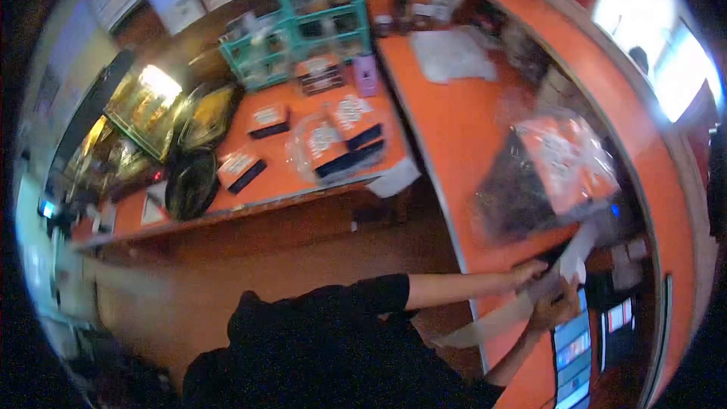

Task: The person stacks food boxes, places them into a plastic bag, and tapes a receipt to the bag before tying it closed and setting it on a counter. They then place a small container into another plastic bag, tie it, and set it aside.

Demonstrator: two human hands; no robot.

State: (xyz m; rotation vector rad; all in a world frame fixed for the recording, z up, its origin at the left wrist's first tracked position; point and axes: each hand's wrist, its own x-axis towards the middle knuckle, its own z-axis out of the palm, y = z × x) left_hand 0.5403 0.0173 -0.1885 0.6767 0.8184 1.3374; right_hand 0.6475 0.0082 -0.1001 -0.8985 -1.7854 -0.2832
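A long white paper strip (496, 322) runs from a dark device (609, 223) with a blue light down past the counter edge. My left hand (528, 274) reaches in from the left with its fingers closed at the strip's upper side; motion blurs what lies between them. Below it, my right hand (555, 307) is wrapped round the white paper. Beside the right hand is a lit screen (573, 356). Above the hands, an orange-and-white printed packet (560, 159) in clear plastic lies on the orange counter (424, 98).
At the left, another orange table (303, 189) holds orange-and-black boxes (242, 168), wrapped packs (329, 148), a black round container (191, 182) and a teal rack (326, 7). White sheets (453, 54) lie on the far counter. A raised ledge (644, 144) borders the right side.
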